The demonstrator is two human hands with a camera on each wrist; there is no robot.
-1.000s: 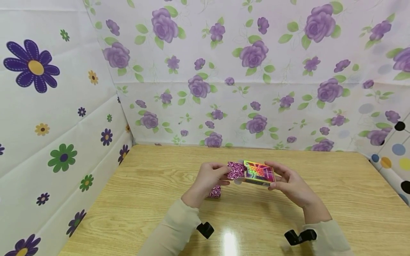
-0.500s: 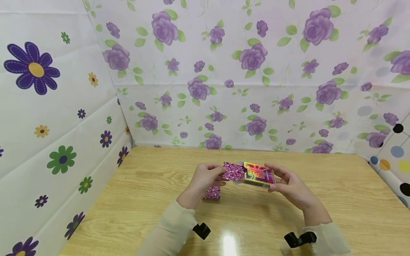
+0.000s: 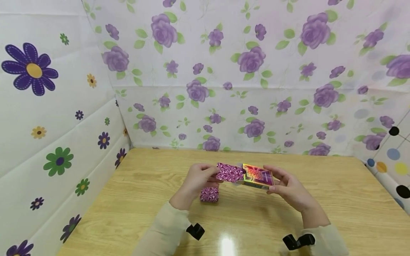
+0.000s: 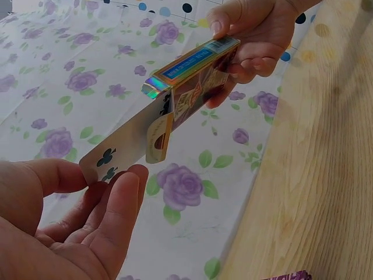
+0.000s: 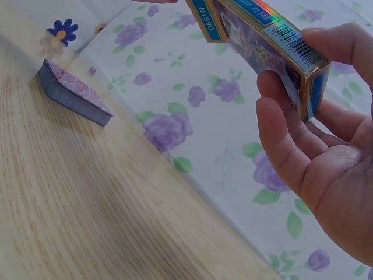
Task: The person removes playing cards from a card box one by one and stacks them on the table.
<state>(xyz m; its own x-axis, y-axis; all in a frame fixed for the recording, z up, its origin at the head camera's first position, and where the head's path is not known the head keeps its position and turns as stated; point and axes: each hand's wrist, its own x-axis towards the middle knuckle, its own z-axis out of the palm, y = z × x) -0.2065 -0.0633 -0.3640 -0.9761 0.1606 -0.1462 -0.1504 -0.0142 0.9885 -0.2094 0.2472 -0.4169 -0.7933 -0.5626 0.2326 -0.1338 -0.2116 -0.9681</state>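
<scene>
My left hand (image 3: 199,178) pinches a playing card (image 3: 229,172) by its outer end. Its patterned magenta back faces up in the head view, and black clubs show on its face (image 4: 119,149) in the left wrist view. The card's other end sits inside the mouth of a shiny card box (image 3: 258,176). My right hand (image 3: 289,188) grips the box's far end between thumb and fingers, above the table. In the right wrist view the box (image 5: 274,46) shows a barcode side. Whether more cards lie inside the box is hidden.
A squared stack of playing cards (image 3: 209,195) lies on the wooden table (image 3: 153,177), below and beside my left hand. A flowered cloth (image 3: 179,117) hangs behind the table, and another (image 3: 64,117) stands along the left.
My left hand has moved left with the card, and more of the card shows outside the box. The right hand keeps hold of the box. More of the stack is uncovered.
</scene>
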